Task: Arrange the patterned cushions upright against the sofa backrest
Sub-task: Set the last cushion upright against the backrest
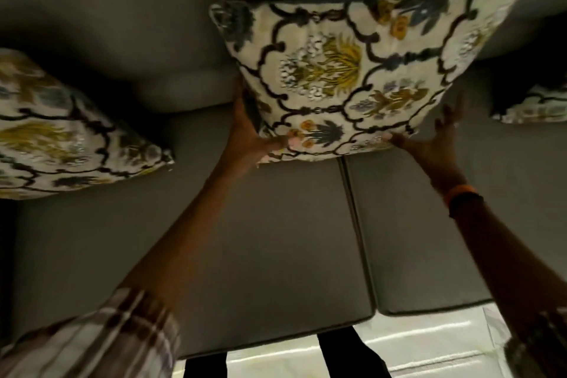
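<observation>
A cream cushion (352, 70) with a dark lattice and yellow-blue flowers stands tilted against the grey sofa backrest (122, 9) at the centre. My left hand (251, 135) grips its lower left corner, thumb on the front face. My right hand (435, 138) touches its lower right edge with fingers spread and thumb on the fabric. A second patterned cushion (61, 132) leans at the left end of the sofa. Only a corner of a third patterned cushion (534, 107) shows at the right edge.
Two grey seat cushions (245, 239) meet at a seam below the held cushion. Glossy white floor (414, 353) shows past the sofa's front edge, with my dark legs there. An orange band sits on my right wrist.
</observation>
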A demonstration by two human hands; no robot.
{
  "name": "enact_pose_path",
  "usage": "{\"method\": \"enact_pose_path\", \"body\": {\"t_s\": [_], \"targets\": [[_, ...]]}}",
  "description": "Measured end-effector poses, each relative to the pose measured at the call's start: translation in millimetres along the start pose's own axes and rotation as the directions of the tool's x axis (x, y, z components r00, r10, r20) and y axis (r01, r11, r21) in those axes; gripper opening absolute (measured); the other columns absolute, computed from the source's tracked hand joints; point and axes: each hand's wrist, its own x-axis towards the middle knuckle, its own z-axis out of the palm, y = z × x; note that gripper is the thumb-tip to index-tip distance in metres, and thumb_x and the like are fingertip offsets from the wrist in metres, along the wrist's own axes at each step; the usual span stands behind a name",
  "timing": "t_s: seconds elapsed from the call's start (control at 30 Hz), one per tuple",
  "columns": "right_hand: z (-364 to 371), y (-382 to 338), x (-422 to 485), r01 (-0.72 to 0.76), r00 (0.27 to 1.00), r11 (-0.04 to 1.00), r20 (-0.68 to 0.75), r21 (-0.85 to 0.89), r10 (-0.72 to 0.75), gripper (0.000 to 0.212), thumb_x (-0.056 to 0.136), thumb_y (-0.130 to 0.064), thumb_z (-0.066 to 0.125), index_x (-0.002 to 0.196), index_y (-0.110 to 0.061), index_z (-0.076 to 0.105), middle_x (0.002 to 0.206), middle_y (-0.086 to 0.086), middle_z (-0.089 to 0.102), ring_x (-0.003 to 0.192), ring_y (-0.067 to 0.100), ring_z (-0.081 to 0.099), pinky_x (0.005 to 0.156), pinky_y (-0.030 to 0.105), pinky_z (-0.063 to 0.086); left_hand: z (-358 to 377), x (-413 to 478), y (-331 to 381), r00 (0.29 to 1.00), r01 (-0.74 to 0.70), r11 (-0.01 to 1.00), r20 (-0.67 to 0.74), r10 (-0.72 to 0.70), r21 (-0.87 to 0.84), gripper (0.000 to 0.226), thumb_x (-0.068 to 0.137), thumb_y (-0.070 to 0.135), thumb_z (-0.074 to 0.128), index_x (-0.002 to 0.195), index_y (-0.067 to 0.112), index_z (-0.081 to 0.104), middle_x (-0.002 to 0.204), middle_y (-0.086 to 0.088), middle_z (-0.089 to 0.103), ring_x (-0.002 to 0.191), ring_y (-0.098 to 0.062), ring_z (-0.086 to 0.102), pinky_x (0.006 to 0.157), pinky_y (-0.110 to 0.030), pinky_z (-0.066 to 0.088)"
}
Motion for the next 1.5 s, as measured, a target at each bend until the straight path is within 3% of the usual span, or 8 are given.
{"method": "enact_pose_path", "body": {"t_s": [0.17,0.27,0.43,0.63,0.73,0.87,1.0,1.5], "targets": [[11.0,-19.4,38.8,0.167,0.976,0.985,0.137,0.033,-0.17,0.1,0.067,-0.015,0.101,0.152,-0.017,0.048,0.147,-0.004,0.064,0.139,0.01,0.063,0.115,0.037,0.055,26.2,14.4,-0.2,0.995,0.065,0.997,-0.069,-0.067,-0.028,0.12,0.064,0.033,0.096,0.153,0.023,0.015,0.15,0.017,0.033,0.134,0.013,0.041,0.111,-0.01,0.038],[22.1,-9.5,26.5,0.155,0.977,0.986,0.137,0.056,-0.161,0.093,0.068,-0.002,0.1,0.147,-0.016,0.051,0.144,0.002,0.066,0.136,0.012,0.065,0.113,0.034,0.056,17.4,11.7,-3.2,0.986,0.086,0.996,-0.141,-0.089,-0.024,0.129,0.054,0.069,0.089,0.154,0.02,0.023,0.158,0.006,0.038,0.146,-0.001,0.038,0.12,-0.027,0.037],[31.0,-10.7,30.2,0.052,0.986,0.992,0.153,0.116,-0.069,0.116,0.062,-0.039,0.105,0.154,-0.003,0.044,0.15,0.011,0.064,0.14,0.022,0.063,0.113,0.052,0.056,18.2,6.7,3.4,0.984,0.046,0.998,-0.171,-0.04,0.031,0.099,0.071,0.003,0.09,0.148,0.005,0.028,0.143,0.015,0.041,0.117,0.029,0.047,0.099,0.0,0.04],[46.6,-59.9,-2.8,0.411,0.832,0.886,-0.309,-0.213,-0.46,0.113,0.073,-0.047,0.099,0.158,-0.014,0.032,0.165,0.035,0.025,0.157,0.047,0.03,0.122,0.059,0.043,34.8,-19.9,41.3,0.799,-0.103,0.932,-0.529,0.286,0.348,0.127,0.072,0.04,0.092,0.161,0.012,0.005,0.166,-0.016,0.009,0.156,-0.025,0.009,0.128,-0.023,0.015],[54.4,-52.9,-6.8,0.495,0.738,0.771,-0.275,-0.4,-0.616,0.081,0.089,-0.043,0.088,0.151,-0.023,0.04,0.162,0.042,0.027,0.154,0.057,0.03,0.121,0.065,0.037,53.1,-29.2,50.1,0.721,-0.183,0.636,-0.338,0.605,0.749,0.101,0.087,0.047,0.076,0.159,0.039,0.006,0.162,-0.023,0.012,0.153,-0.048,0.012,0.127,-0.057,0.019],[43.9,14.4,-40.9,0.183,0.982,0.829,0.068,-0.529,-0.174,0.091,0.097,-0.025,0.076,0.169,-0.035,0.021,0.178,0.02,0.006,0.165,0.044,0.009,0.126,0.067,0.03,91.6,-67.0,0.5,0.992,0.091,0.505,-0.123,0.03,0.859,0.102,0.092,0.038,0.072,0.157,0.047,-0.006,0.168,-0.017,-0.012,0.154,-0.051,0.002,0.112,-0.073,0.034],[-7.9,59.0,-57.2,0.061,0.947,0.761,0.278,-0.645,0.159,0.09,0.099,-0.019,0.071,0.17,-0.031,0.018,0.179,0.014,0.008,0.166,0.037,0.013,0.13,0.057,0.026,147.6,-115.4,-29.3,0.875,0.071,0.407,0.139,-0.463,0.911,0.1,0.095,0.036,0.065,0.157,0.045,-0.013,0.168,-0.01,-0.018,0.156,-0.044,0.0,0.113,-0.071,0.034],[-343.5,109.4,92.6,0.108,0.949,0.963,-0.262,-0.246,-0.173,0.095,0.088,-0.032,0.086,0.16,0.0,0.034,0.169,0.028,0.023,0.16,0.024,0.021,0.133,0.031,0.025,480.8,6.1,145.3,0.998,-0.055,0.935,0.059,0.037,0.35,0.084,0.09,0.032,0.075,0.158,0.012,0.027,0.162,-0.014,0.028,0.15,-0.025,0.03,0.118,-0.017,0.028]]}}
